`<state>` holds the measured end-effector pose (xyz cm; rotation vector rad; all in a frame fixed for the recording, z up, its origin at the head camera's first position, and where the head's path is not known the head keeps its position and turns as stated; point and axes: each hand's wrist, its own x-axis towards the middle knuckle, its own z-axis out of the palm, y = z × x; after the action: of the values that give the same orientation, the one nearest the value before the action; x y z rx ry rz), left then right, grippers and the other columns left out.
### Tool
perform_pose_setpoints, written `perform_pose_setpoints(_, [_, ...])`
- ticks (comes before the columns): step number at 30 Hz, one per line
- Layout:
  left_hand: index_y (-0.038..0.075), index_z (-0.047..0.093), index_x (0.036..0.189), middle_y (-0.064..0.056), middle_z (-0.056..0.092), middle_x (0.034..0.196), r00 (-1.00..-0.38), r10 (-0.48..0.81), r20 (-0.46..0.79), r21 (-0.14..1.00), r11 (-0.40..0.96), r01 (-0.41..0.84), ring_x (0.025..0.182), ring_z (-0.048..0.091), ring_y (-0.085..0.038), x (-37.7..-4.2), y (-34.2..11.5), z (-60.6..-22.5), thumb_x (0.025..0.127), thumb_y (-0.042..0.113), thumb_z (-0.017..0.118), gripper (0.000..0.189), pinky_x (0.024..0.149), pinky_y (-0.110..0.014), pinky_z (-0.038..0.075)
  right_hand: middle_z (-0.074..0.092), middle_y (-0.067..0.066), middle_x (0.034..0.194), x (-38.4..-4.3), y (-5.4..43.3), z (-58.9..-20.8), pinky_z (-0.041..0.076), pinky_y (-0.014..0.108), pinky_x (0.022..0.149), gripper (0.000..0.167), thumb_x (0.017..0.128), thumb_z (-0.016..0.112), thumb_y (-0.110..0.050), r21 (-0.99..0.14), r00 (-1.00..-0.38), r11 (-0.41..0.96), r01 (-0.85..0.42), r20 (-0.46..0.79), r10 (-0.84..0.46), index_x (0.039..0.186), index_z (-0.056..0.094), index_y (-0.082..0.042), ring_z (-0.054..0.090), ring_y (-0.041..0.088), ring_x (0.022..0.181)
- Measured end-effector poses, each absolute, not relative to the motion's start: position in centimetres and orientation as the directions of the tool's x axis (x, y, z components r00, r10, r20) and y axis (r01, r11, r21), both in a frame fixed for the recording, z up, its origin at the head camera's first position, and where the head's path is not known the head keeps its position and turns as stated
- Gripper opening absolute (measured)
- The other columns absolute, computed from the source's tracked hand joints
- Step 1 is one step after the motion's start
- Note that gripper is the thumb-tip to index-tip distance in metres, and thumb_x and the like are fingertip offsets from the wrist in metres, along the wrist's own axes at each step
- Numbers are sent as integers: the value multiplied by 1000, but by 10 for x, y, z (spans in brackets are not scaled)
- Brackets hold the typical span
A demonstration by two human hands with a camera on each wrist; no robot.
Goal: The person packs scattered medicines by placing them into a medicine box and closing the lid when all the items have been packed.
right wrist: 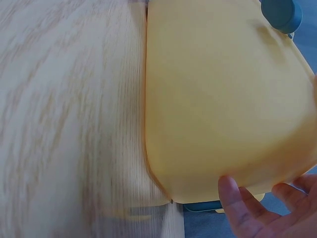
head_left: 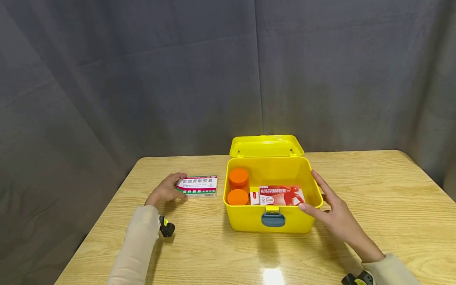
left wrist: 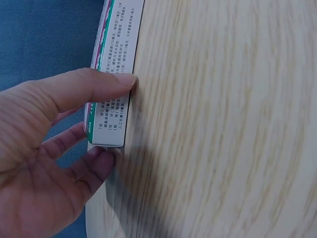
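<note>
At the table's left, my left hand [head_left: 167, 189] grips one end of a white, green and magenta medicine box [head_left: 197, 187]. In the left wrist view its thumb lies across the printed narrow side of the box, with other fingers at the end and behind. My right hand [head_left: 338, 215] rests at the front right corner of a yellow medicine case [head_left: 249, 219]. Its thumb touches the front rim, and the fingers extend along the right wall. Inside the case are two orange-capped bottles [head_left: 238, 177], a red and white medicine box [head_left: 281, 195] and a small white and red box [head_left: 254, 198].
The case's yellow lid [head_left: 265, 146] is raised and tilted back. A blue-grey latch [head_left: 273, 219] hangs on its front. Everything stands on a light wooden table [head_left: 203, 253], with a grey curtain [head_left: 199, 79] behind.
</note>
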<state>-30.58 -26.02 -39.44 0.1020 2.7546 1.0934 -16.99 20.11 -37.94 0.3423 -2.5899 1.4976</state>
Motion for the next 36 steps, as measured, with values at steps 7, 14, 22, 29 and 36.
perform_pose_setpoints(7, [0, 44, 141, -23, 41, 138, -983, 136, -125, 723, 691, 4, 109, 53, -33, -305, -262, -394, 69, -6, 82, 82, 93, -43, 45, 23, 16, 156, -171, 201, -379, 55, 34, 76, 86, 91, 69, -29, -834, -965, 485, -263, 227, -132, 156, 12, -33, 45, 46, 121])
perform_pose_setpoints(14, [0, 45, 141, -22, 38, 141, -983, 140, -118, 752, 659, 4, 113, 53, -37, -302, -268, -390, 69, -6, 83, 81, 81, -36, 50, 23, 16, 156, -170, 200, -380, 56, 37, 76, 86, 91, 69, -29, -836, -964, 481, -264, 227, -135, 157, 12, -32, 45, 46, 121])
perform_pose_setpoints(22, [7, 45, 143, -18, 37, 142, -990, 110, -84, 743, 669, 12, 117, 44, -38, -297, -273, -383, 73, 2, 83, 79, 92, -47, 43, 23, 16, 156, -170, 200, -380, 55, 31, 74, 86, 91, 69, -29, -832, -963, 486, -268, 233, -134, 157, 13, -31, 45, 47, 121])
perform_pose_setpoints(29, [7, 49, 138, -17, 35, 143, -993, 113, -38, 776, 629, 42, 119, 44, -38, -293, -280, -375, 73, 1, 82, 73, 88, -45, 47, 23, 17, 156, -169, 200, -380, 55, 35, 76, 86, 91, 69, -29, -833, -965, 486, -263, 229, -129, 157, 13, -31, 45, 47, 121])
perform_pose_setpoints(36, [3, 57, 127, -15, 31, 146, -994, 111, 8, 810, 582, 71, 116, 49, -38, -291, -287, -366, 74, 1, 83, 59, 88, -42, 49, 23, 16, 156, -169, 200, -380, 55, 31, 75, 86, 92, 69, -27, -834, -961, 478, -276, 243, -131, 157, 13, -31, 45, 47, 121])
